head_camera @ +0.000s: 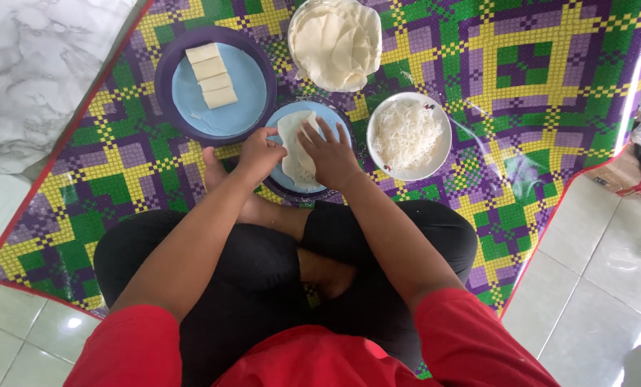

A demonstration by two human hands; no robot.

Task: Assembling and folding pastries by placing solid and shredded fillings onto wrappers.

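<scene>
Both hands are set on a pale wrapper (pixel 297 143) that lies on a small blue plate (pixel 276 118) just ahead of the crossed legs. The left hand (pixel 259 154) is curled, its fingertips pinching the wrapper's left edge. The right hand (pixel 331 154) is laid flat with fingers spread, pressing the wrapper's right side down. The wrapper's long axis is seen running away from the body, between the 2 hands, so both are equally near; nothing stands between them and it. Whether filling lies under the fold cannot be told.

Just right of the small plate, a white bowl of shredded white noodles (pixel 408 135) is placed within reach of the right hand. Farther to the left, a larger blue plate (pixel 249 97) carries 4 finished rolls (pixel 213 75) in a row. Farthest off, a stack of round wrappers (pixel 335 43) is held in a clear dish. Everything rests on a checked mat (pixel 535 72) spread over the tiled floor (pixel 593 287).
</scene>
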